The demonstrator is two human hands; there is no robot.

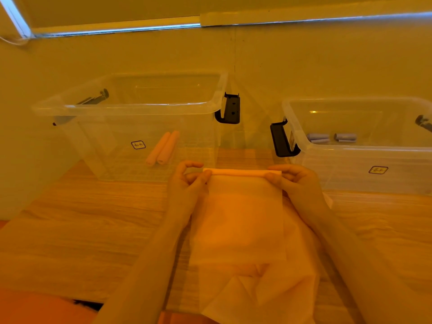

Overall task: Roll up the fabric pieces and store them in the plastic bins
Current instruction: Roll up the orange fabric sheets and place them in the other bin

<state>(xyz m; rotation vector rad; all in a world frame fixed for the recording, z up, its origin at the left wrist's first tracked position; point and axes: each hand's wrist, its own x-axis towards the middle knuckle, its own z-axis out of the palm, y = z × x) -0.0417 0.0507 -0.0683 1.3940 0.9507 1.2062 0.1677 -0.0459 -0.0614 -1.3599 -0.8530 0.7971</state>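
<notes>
Head view: fabric [238,220] runs off frame; right hand [297,181] pinches it.

Left bin [131,108], right bin [350,155]: label stickers, print illegible.

Plain room; wooden table [70,230]; clear storage bins [140,127] against wall [280,61].

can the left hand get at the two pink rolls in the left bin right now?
Probably not yet. The left hand pinches one end of the fabric piece being rolled. The pink rolls lie on the floor of the left bin; its top is open, so the way in looks free once the hand lets go.
</notes>
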